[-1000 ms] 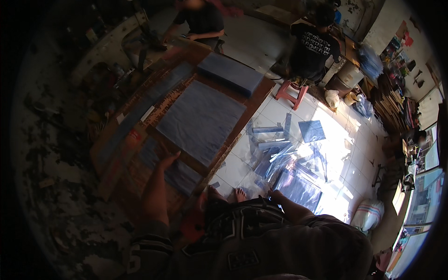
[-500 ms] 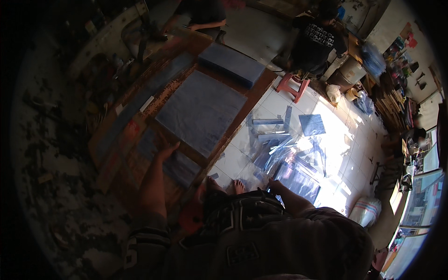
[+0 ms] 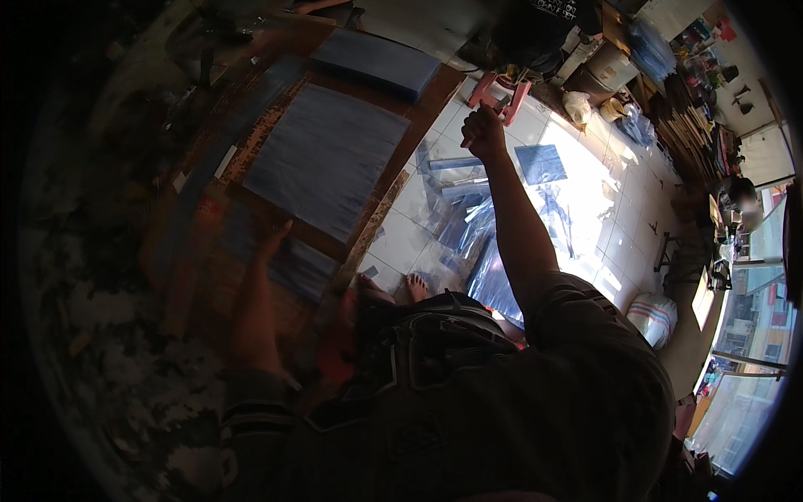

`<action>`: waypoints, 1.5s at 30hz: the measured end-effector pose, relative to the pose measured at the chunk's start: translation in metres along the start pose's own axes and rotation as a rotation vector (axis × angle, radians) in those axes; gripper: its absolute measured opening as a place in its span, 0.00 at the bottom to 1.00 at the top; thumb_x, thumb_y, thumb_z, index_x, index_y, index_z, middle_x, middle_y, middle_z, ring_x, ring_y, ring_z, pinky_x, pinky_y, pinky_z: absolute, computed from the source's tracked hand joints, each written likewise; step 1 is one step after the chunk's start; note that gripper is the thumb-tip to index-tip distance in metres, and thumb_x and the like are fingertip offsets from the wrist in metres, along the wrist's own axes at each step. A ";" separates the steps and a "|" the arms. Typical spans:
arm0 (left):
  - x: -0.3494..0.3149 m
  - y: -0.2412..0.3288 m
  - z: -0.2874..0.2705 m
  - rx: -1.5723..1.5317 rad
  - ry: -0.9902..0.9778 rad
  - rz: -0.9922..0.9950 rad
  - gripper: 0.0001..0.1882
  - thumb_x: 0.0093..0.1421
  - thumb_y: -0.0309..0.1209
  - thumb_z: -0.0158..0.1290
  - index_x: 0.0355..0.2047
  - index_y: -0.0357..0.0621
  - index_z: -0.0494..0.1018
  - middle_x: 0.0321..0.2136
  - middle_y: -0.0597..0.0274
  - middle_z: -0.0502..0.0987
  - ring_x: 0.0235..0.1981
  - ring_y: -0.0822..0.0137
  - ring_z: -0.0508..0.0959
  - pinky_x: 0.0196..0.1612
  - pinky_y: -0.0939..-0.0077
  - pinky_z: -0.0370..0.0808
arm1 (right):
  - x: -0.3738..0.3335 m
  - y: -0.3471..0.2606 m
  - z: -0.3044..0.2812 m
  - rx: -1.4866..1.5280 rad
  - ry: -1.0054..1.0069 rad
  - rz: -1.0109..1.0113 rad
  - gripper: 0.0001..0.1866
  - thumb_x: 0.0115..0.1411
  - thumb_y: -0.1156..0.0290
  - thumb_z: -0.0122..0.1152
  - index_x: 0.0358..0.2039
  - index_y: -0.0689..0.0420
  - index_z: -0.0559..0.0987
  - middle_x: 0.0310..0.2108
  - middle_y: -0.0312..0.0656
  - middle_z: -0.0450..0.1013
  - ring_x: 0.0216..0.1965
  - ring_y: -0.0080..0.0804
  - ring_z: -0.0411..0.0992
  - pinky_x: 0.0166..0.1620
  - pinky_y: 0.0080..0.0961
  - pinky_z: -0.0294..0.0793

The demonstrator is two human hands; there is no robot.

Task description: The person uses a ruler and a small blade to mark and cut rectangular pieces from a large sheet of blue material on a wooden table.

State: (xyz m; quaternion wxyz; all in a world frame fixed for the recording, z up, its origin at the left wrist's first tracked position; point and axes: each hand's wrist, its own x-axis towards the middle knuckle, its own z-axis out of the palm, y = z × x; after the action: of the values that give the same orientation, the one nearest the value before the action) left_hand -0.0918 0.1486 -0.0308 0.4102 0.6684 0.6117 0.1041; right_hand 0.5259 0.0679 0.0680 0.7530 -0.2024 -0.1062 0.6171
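My left hand [image 3: 272, 241] lies low over the near end of a wooden table [image 3: 374, 209], thumb stretched out, the other fingers dim. Beneath and beside it is a blue-grey sheet piece [image 3: 305, 269]. A large square blue-grey sheet or stack of sheets [image 3: 330, 163] lies flat just beyond. Further off on the table sits a thicker block of stacked blue-grey sheets [image 3: 376, 60]. My right hand [image 3: 483, 132] is raised out over the floor, right of the table, fingers curled closed. Something small may be in it, but I cannot make it out.
Loose clear-blue plastic sheets and strips [image 3: 477, 222] litter the sunlit tiles to the right. A person in a dark shirt [image 3: 535, 33] sits on a red stool [image 3: 512, 105] beyond. A white sack [image 3: 652, 320] stands at right. A pale strip [image 3: 225, 162] lies on the table.
My right hand has risen from beside my waist and reached forward over the floor. My left hand stays near the same sheet piece. The whole view has shifted.
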 end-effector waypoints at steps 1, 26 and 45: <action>-0.002 0.003 0.000 0.014 0.025 -0.021 0.58 0.63 0.56 0.59 0.72 0.39 0.31 0.73 0.38 0.43 0.73 0.48 0.49 0.73 0.59 0.50 | 0.015 0.001 0.015 0.005 -0.040 0.022 0.23 0.72 0.59 0.54 0.18 0.45 0.64 0.13 0.28 0.51 0.15 0.22 0.51 0.21 0.25 0.53; -0.280 0.453 0.142 -0.760 -1.320 1.016 0.25 0.75 0.44 0.42 0.64 0.40 0.67 0.61 0.47 0.72 0.65 0.49 0.68 0.69 0.52 0.62 | -0.078 0.273 0.124 -0.312 -0.246 0.842 0.18 0.72 0.59 0.58 0.26 0.46 0.64 0.16 0.25 0.55 0.16 0.17 0.54 0.19 0.21 0.54; -0.330 0.333 0.031 -0.645 -1.102 0.956 0.35 0.75 0.56 0.34 0.73 0.49 0.57 0.75 0.49 0.52 0.76 0.47 0.49 0.75 0.43 0.42 | -0.162 0.142 0.023 -0.229 -0.105 0.756 0.17 0.75 0.58 0.52 0.28 0.46 0.65 0.19 0.26 0.54 0.18 0.18 0.54 0.23 0.20 0.56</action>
State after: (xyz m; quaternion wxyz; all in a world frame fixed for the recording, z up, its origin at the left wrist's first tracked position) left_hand 0.0954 -0.1343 0.2942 0.7378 0.6619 -0.0923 0.0950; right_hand 0.3554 -0.0639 0.0412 0.4388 -0.2780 -0.1308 0.8444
